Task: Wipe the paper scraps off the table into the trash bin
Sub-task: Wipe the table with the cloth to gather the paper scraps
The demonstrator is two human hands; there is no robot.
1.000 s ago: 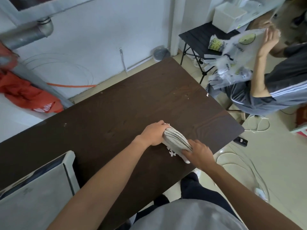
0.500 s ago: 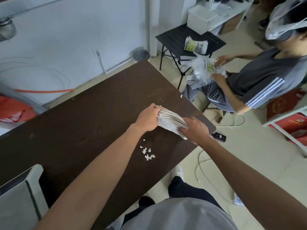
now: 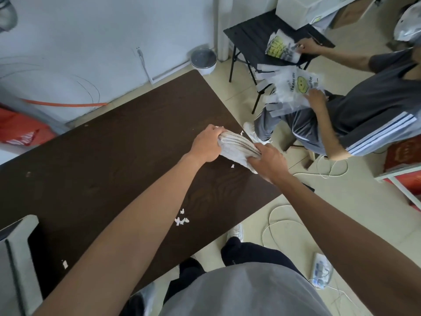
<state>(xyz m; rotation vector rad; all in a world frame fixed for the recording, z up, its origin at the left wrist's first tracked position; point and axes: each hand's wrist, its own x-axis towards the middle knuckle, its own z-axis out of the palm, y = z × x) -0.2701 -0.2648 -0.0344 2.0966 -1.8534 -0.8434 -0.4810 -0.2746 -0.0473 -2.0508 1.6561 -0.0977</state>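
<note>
Head view looks down on a dark brown table (image 3: 109, 160) that runs from the lower left toward the upper right, and everything else sits in relation to it. At the table's near left corner stands a grey bin-like container (image 3: 16, 252), cut off by the frame edge; it may be the trash bin, though too little of it shows to be sure. Beyond the table's far right edge a seated person (image 3: 364, 115) handles clear plastic bags (image 3: 293, 90) beside a small black folding table (image 3: 257, 35). A round grey lidded can (image 3: 203, 60) stands on the floor just past the table's far corner.

Near the table's right edge, a folded whitish cloth (image 3: 237, 148) is stretched between both hands. The left hand (image 3: 206, 144) is closed around the cloth's far end, and the right hand (image 3: 268, 161) grips its near end, at the table's edge.

Paper scraps (image 3: 181, 218) lie in a small cluster on the table toward its near edge, well apart from the cloth. One scrap (image 3: 232, 165) lies just beside the cloth, another (image 3: 242, 132) at the table's right edge beyond it, and one (image 3: 65, 263) near the grey container.
</note>
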